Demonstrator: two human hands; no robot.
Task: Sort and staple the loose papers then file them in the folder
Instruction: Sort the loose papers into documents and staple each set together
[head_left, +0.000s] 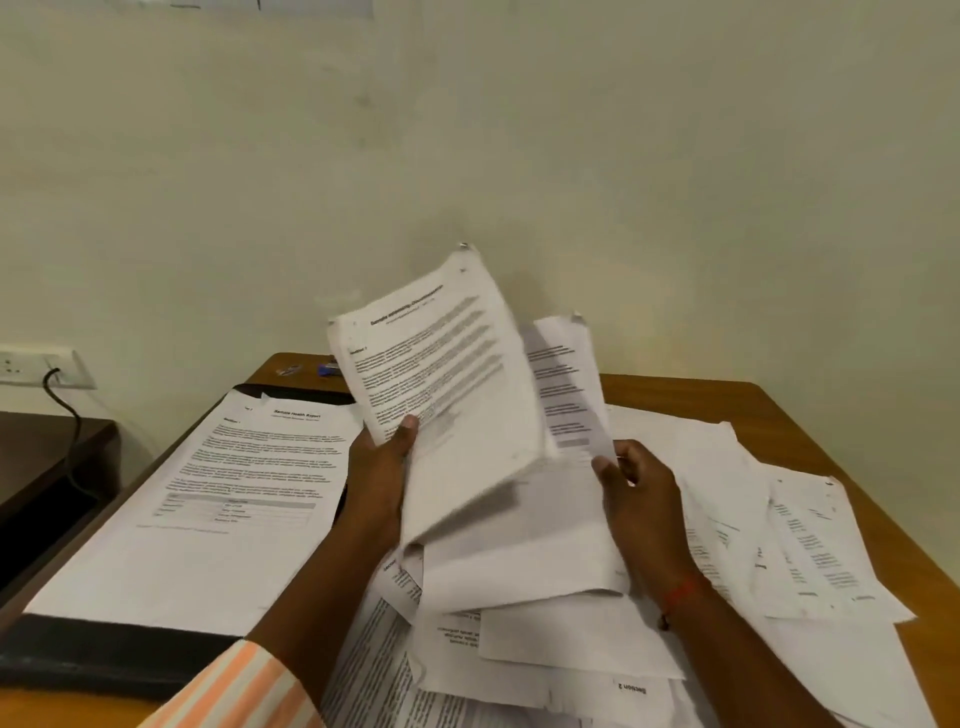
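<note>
My left hand (382, 467) grips a thick bundle of printed papers (447, 374), thumb on the front page, held up and tilted above the table. My right hand (641, 493) pinches a second printed sheet (563, 384) that stands behind the bundle. Below both hands lies a messy heap of loose papers (545, 639) spread over the wooden table (810, 415). To the left a black folder (104, 654) lies open with a printed report sheet (223, 499) on it.
A blue object (328, 369) and a small shiny item (289, 370) sit at the table's far edge by the wall. More sheets (810, 551) fan out on the right. A dark side table (47, 457), wall socket (41, 366) and black cable (72, 415) are at left.
</note>
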